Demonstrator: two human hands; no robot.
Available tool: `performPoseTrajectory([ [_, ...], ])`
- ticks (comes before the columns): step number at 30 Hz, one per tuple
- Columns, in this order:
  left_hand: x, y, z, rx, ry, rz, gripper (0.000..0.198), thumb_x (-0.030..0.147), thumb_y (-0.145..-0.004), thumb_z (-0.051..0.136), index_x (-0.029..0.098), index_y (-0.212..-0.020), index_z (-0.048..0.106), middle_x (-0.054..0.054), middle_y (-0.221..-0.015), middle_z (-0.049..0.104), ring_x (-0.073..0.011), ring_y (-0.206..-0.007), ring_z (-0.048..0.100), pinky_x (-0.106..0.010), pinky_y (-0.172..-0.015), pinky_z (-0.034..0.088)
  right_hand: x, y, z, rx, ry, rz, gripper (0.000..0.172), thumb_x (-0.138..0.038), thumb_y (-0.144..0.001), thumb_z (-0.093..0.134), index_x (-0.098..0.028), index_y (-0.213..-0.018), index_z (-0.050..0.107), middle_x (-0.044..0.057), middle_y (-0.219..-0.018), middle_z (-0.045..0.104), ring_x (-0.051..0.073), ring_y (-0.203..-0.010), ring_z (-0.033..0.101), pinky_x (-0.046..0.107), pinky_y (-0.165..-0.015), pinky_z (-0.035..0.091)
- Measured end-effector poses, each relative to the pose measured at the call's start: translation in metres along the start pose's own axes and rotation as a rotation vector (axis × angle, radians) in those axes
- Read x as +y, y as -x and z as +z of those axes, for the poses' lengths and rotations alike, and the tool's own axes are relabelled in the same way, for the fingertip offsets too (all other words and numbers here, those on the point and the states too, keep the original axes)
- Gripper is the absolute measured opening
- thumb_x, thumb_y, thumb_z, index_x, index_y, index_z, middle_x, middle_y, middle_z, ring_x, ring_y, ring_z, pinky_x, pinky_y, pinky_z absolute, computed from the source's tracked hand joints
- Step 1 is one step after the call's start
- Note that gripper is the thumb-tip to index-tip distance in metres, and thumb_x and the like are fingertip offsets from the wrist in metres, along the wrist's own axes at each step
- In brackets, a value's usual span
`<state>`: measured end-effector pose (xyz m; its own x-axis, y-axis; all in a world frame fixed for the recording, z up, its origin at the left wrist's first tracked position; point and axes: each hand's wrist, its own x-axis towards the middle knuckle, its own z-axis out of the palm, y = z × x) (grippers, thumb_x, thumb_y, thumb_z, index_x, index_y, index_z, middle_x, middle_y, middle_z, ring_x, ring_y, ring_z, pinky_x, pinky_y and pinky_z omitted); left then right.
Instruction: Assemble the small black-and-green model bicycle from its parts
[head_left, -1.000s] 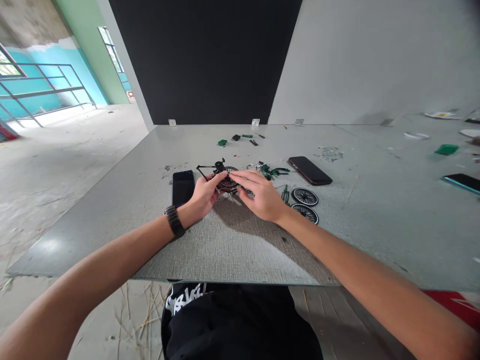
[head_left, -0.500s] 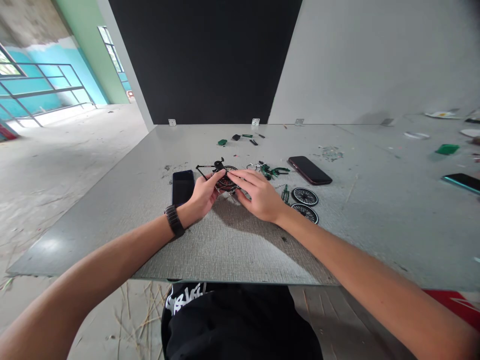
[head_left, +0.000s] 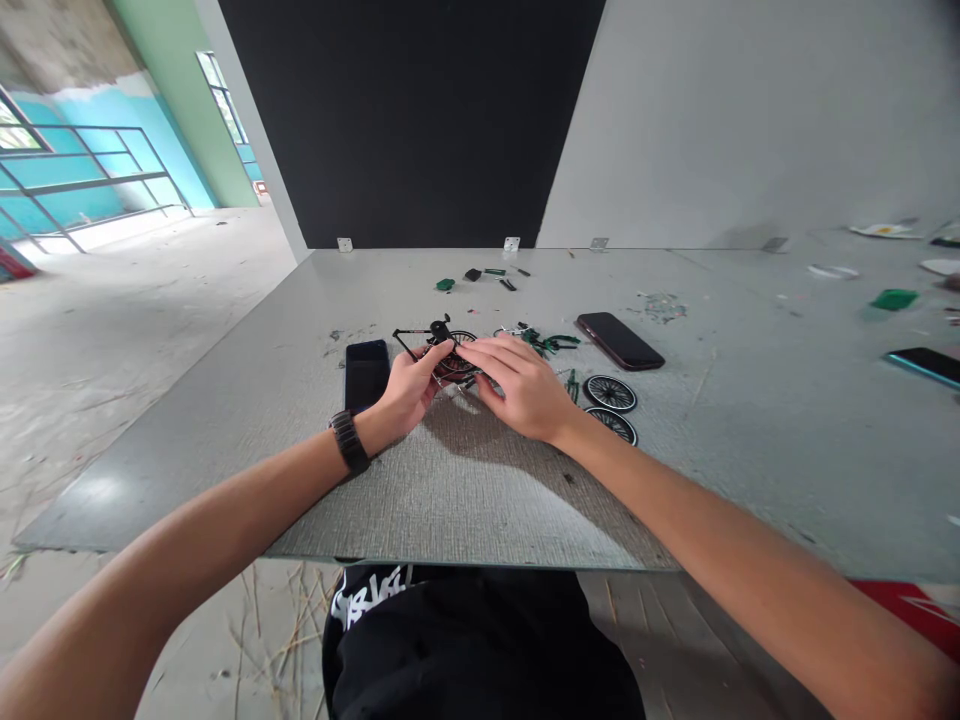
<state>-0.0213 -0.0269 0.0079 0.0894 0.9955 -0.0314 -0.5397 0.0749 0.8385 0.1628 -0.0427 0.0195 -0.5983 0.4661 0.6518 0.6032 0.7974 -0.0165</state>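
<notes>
A small black model bicycle frame (head_left: 437,336) with a spoked wheel sits on the grey table (head_left: 450,490) in front of me. My left hand (head_left: 409,385), a black watch on its wrist, is closed on the frame's near side, thumb and fingers pinching it. My right hand (head_left: 521,385) lies over the wheel from the right, fingers pressed on it. Green model parts (head_left: 551,344) lie just behind my right hand. Two loose black spoked wheels (head_left: 610,393) rest flat to its right.
A dark phone (head_left: 367,372) lies left of my left hand, another phone (head_left: 619,341) further right, a third phone (head_left: 927,364) at the far right edge. Small green and black parts (head_left: 480,276) are scattered at the back. A green box (head_left: 893,298) lies far right.
Almost nothing moved: both hands stay on the model bicycle, with my right fingers shifting slightly over the wheel.
</notes>
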Motion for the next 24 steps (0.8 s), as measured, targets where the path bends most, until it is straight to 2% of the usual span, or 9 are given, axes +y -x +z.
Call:
performPoseTrajectory([
  [3, 0.001, 0.001, 0.001, 0.007, 0.003, -0.004, 0.017, 0.024, -0.079, 0.079, 0.01, -0.08, 0.069, -0.006, -0.079, 0.071, -0.0118, -0.068, 0.064, -0.026, -0.067, 0.052, 0.0, 0.0, 0.0, 0.0, 0.008, -0.011, 0.049, -0.011, -0.095, 0.05, -0.021, -0.143, 0.056, 0.009, -0.138, 0.065, 0.025, -0.129, 0.059, 0.052, -0.115, 0.044],
  [7, 0.0, 0.001, 0.001, 0.009, 0.017, -0.002, 0.017, 0.024, -0.078, 0.079, 0.011, -0.079, 0.069, -0.005, -0.076, 0.071, -0.0114, -0.067, 0.063, -0.025, -0.065, 0.052, 0.002, 0.001, 0.001, -0.009, 0.03, -0.024, 0.05, -0.01, -0.094, 0.05, -0.025, -0.142, 0.056, 0.008, -0.139, 0.064, 0.025, -0.131, 0.058, 0.054, -0.115, 0.043],
  [14, 0.0, 0.0, 0.0, -0.036, 0.023, 0.022, 0.015, 0.021, -0.077, 0.08, 0.011, -0.082, 0.07, -0.005, -0.08, 0.072, -0.011, -0.071, 0.065, -0.025, -0.069, 0.053, 0.002, 0.0, 0.0, 0.012, 0.019, -0.036, 0.045, -0.009, -0.095, 0.049, -0.021, -0.136, 0.059, 0.009, -0.136, 0.066, 0.025, -0.129, 0.059, 0.05, -0.115, 0.043],
  [19, 0.001, 0.002, 0.001, -0.058, -0.024, 0.032, 0.022, 0.026, -0.075, 0.083, 0.011, -0.082, 0.069, -0.004, -0.078, 0.071, -0.0118, -0.07, 0.066, -0.027, -0.07, 0.054, 0.001, -0.005, -0.009, 0.13, -0.06, 0.01, 0.033, -0.011, -0.095, 0.05, -0.023, -0.123, 0.063, 0.007, -0.117, 0.072, 0.023, -0.111, 0.065, 0.043, -0.1, 0.052],
  [22, 0.001, 0.003, 0.002, -0.066, -0.042, 0.047, 0.024, 0.028, -0.073, 0.084, 0.011, -0.08, 0.068, -0.003, -0.076, 0.069, -0.0117, -0.068, 0.065, -0.028, -0.069, 0.054, -0.001, -0.006, -0.013, 0.163, 0.041, 0.0, 0.015, -0.018, -0.095, 0.056, -0.021, -0.105, 0.067, 0.007, -0.098, 0.071, 0.023, -0.093, 0.064, 0.04, -0.088, 0.051],
  [24, 0.001, 0.004, 0.002, -0.072, -0.049, 0.064, 0.024, 0.028, -0.072, 0.084, 0.011, -0.079, 0.068, -0.002, -0.075, 0.068, -0.0107, -0.067, 0.064, -0.026, -0.067, 0.053, -0.004, -0.006, -0.012, 0.154, 0.124, -0.032, 0.01, -0.022, -0.095, 0.059, -0.02, -0.098, 0.068, 0.006, -0.09, 0.068, 0.022, -0.086, 0.063, 0.038, -0.082, 0.048],
])
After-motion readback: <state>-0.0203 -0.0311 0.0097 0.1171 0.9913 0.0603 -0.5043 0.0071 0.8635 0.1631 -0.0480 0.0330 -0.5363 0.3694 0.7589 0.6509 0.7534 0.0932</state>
